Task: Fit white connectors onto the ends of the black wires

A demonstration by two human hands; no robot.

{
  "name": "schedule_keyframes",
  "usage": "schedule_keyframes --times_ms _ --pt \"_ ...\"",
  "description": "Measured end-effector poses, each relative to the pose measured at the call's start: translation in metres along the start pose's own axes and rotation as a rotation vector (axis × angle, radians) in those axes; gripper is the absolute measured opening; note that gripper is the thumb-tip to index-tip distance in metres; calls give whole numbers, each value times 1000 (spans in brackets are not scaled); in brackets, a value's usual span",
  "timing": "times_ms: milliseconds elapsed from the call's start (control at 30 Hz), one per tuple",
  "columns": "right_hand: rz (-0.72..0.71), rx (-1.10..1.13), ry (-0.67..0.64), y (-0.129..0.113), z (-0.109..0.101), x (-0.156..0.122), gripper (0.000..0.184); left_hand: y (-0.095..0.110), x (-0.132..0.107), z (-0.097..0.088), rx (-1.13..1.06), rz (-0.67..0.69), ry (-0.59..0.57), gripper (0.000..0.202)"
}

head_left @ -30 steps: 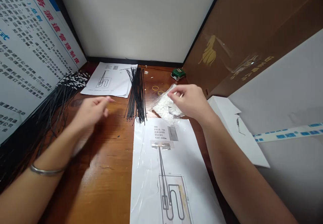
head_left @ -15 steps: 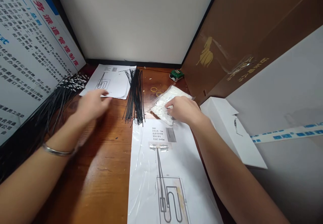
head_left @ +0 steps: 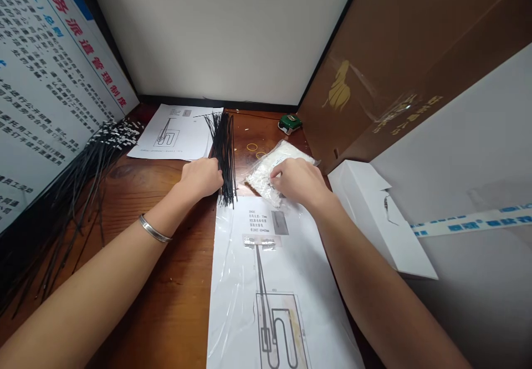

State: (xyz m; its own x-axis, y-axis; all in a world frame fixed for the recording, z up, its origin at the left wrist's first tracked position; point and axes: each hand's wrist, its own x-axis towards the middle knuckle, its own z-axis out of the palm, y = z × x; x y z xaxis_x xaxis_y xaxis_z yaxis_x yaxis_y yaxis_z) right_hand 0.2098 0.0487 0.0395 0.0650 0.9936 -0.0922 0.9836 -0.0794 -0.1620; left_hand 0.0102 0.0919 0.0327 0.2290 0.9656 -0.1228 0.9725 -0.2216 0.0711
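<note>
My left hand (head_left: 203, 178) is at the left edge of a bundle of thin black wires (head_left: 226, 150), its fingers curled and closed on the wires there. Its fingertips are partly hidden, so how many wires it pinches cannot be told. My right hand (head_left: 298, 179) rests over a clear plastic bag of small white pieces (head_left: 264, 172). Its thumb and fingers are drawn together at the bag's opening; what sits between them is hidden. Below both hands lies a plastic-covered drawing sheet (head_left: 236, 280) with a printed wire-and-loop diagram.
Several black wires with white ends (head_left: 100, 153) lie at the left beside a printed board (head_left: 54, 70). Another drawing sheet (head_left: 174, 133) lies at the back. A green tape measure (head_left: 290, 123), yellow rubber bands (head_left: 251, 147), a brown carton (head_left: 374, 81) and a white box (head_left: 374, 214) are further right.
My left hand has moved right, from beside the back sheet to the black wire bundle, and its fingers have closed there. The right hand stays at the bag.
</note>
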Motion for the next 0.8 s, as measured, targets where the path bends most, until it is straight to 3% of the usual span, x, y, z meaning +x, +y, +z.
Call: schedule_keyframes --times_ms 433,533,633,800 --pt "-38 93 114 -3 -17 -13 20 -13 -5 5 -329 -65 83 23" --pt "-229 415 189 -15 -6 -15 13 -14 -20 7 -659 -71 90 20" --pt "-400 902 49 -35 14 -19 17 -15 -44 7 -968 -4 -15 24" --pt "-441 1281 -30 -61 37 -29 14 -25 -75 10 -1131 192 -150 32"
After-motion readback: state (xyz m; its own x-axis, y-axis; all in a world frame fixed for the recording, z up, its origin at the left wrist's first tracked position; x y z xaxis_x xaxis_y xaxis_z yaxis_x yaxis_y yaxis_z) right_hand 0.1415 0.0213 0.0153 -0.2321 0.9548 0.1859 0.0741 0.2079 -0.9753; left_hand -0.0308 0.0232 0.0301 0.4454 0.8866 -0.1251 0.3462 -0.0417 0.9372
